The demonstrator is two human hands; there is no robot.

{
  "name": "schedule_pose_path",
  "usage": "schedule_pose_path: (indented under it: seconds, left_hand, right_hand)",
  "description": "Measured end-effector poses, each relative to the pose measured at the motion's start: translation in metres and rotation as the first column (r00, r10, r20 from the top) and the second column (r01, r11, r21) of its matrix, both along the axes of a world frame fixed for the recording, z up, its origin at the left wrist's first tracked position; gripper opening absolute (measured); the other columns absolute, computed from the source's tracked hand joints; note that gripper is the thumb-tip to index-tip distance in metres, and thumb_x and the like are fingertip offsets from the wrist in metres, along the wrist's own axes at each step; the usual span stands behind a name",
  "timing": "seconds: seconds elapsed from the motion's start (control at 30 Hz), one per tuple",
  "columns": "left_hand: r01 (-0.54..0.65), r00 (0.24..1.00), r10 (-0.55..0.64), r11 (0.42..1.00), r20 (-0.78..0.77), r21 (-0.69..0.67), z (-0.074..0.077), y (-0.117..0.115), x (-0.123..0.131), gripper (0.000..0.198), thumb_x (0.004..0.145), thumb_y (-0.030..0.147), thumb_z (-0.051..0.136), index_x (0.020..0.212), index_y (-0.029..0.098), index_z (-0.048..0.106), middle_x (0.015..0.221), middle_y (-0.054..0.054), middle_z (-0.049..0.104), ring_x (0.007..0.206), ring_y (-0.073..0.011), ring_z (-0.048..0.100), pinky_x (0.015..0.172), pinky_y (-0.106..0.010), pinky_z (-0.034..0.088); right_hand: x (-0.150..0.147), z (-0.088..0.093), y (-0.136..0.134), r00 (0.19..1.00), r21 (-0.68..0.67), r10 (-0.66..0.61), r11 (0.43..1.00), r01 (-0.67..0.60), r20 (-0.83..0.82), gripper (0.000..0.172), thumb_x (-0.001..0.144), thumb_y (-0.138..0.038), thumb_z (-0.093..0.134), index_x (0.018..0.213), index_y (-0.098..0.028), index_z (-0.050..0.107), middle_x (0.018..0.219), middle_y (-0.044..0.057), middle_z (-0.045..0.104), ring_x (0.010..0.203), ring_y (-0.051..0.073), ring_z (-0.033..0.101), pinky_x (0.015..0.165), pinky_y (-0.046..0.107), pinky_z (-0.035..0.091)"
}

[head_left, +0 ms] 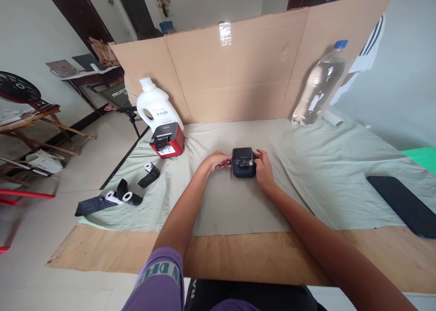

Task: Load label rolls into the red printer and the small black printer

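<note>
A small black label printer (244, 169) rests on the cloth in front of me, with a dark glossy strip across its top. My left hand (220, 160) is at its left side, fingers curled and pinching against the edge. On the opposite side my right hand (264, 169) grips the printer, thumb and fingers against its right edge. Contact surfaces of both hands are partly hidden. Farther left stands a red and black printer box (168, 141). Several rolls of dark label tape with white cores, among them one lone roll (149, 175), lie on the cloth nearer the left edge.
A white jug (159, 104) stands behind the red box. A clear bottle with a blue cap (320, 88) leans near the cardboard screen (235, 83). A white paper tube (332, 118) lies beside it. At the right lies a dark phone (403, 204). Bare wood (238, 256) edges the table.
</note>
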State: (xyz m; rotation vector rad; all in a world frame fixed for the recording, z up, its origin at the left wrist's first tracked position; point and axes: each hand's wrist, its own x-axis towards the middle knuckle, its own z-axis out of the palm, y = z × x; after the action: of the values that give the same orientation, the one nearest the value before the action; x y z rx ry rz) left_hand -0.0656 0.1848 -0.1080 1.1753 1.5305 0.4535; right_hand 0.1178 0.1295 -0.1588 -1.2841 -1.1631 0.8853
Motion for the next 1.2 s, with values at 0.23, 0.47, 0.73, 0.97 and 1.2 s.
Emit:
schedule_pose_path:
  seconds: [0.23, 0.47, 0.73, 0.97, 1.2]
  left_hand:
    - [0.007, 1.000, -0.007, 1.000, 0.019, 0.016, -0.012, 0.008, -0.002, 0.031, 0.071, 0.034, 0.079, 0.061, 0.014, 0.058, 0.054, -0.002, 0.059, 0.044, -0.0068, 0.051, 0.035, -0.015, 0.020]
    - [0.059, 0.995, -0.064, 0.996, 0.081, 0.065, -0.013, 0.010, -0.016, 0.011, 0.072, 0.024, 0.074, 0.072, 0.014, 0.069, 0.071, -0.003, 0.066, 0.048, -0.0036, 0.043, 0.037, -0.015, 0.016]
    - [0.128, 0.990, -0.137, 0.972, 0.030, 0.196, 0.006, -0.003, -0.015, 0.033, 0.069, 0.029, 0.072, 0.100, 0.018, 0.078, 0.075, -0.002, 0.069, 0.051, -0.0064, 0.038, 0.041, -0.019, 0.018]
    - [0.095, 0.993, -0.108, 0.976, 0.055, 0.198, 0.008, -0.003, -0.013, 0.035, 0.071, 0.026, 0.066, 0.103, 0.017, 0.077, 0.074, -0.002, 0.066, 0.051, -0.0077, 0.036, 0.040, -0.020, 0.017]
    - [0.076, 0.994, -0.091, 0.975, 0.062, 0.206, 0.005, -0.001, -0.015, 0.035, 0.074, 0.029, 0.065, 0.105, 0.016, 0.076, 0.077, -0.003, 0.064, 0.052, -0.0072, 0.035, 0.040, -0.019, 0.017]
  right_hand:
    - [0.001, -0.002, 0.000, 1.000, 0.010, -0.003, 1.000, 0.003, 0.013, 0.047, 0.082, -0.033, 0.045, 0.127, -0.024, 0.050, 0.131, 0.010, 0.065, 0.121, 0.028, 0.057, 0.106, 0.048, 0.040]
    - [0.003, 0.000, -0.001, 0.999, -0.006, -0.001, 1.000, 0.001, -0.041, 0.043, 0.085, -0.037, 0.045, 0.125, -0.023, 0.050, 0.132, 0.011, 0.065, 0.121, 0.027, 0.058, 0.109, 0.047, 0.039]
    - [0.004, -0.003, 0.001, 0.998, -0.003, 0.003, 1.000, -0.003, -0.058, 0.042, 0.085, -0.040, 0.046, 0.123, -0.023, 0.051, 0.132, 0.011, 0.064, 0.121, 0.026, 0.058, 0.108, 0.047, 0.040]
    - [0.005, -0.007, 0.004, 0.998, -0.010, 0.005, 1.000, -0.005, -0.067, 0.043, 0.084, -0.041, 0.046, 0.123, -0.023, 0.050, 0.131, 0.012, 0.064, 0.119, 0.026, 0.058, 0.105, 0.046, 0.041]
    - [0.005, -0.006, 0.004, 0.998, -0.001, -0.002, 1.000, 0.002, -0.056, 0.041, 0.084, -0.041, 0.046, 0.121, -0.023, 0.051, 0.128, 0.011, 0.065, 0.117, 0.026, 0.059, 0.105, 0.046, 0.040]
